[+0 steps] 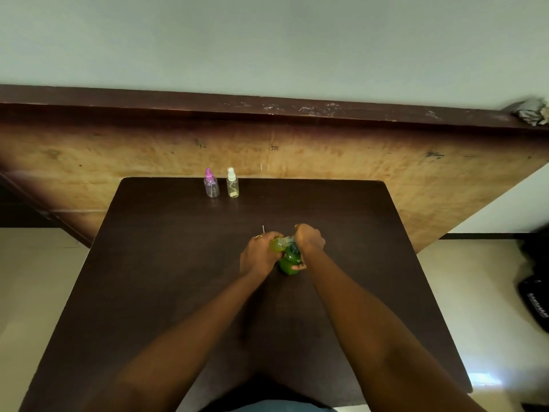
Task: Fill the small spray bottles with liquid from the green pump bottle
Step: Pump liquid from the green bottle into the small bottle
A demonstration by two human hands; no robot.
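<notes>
The green pump bottle stands near the middle of the dark table. My right hand is closed over its pump head. My left hand grips a small spray bottle with yellow-green liquid, tilted with its mouth toward the pump spout. A thin white tube pokes up by my left fingers. Two more small spray bottles stand upright at the table's far edge: a purple one with a pink cap and a clear one with a white cap.
A wooden board wall with a dark ledge runs behind the table. A black bag lies on the floor at the right. Crumpled cloth sits on the ledge's right end.
</notes>
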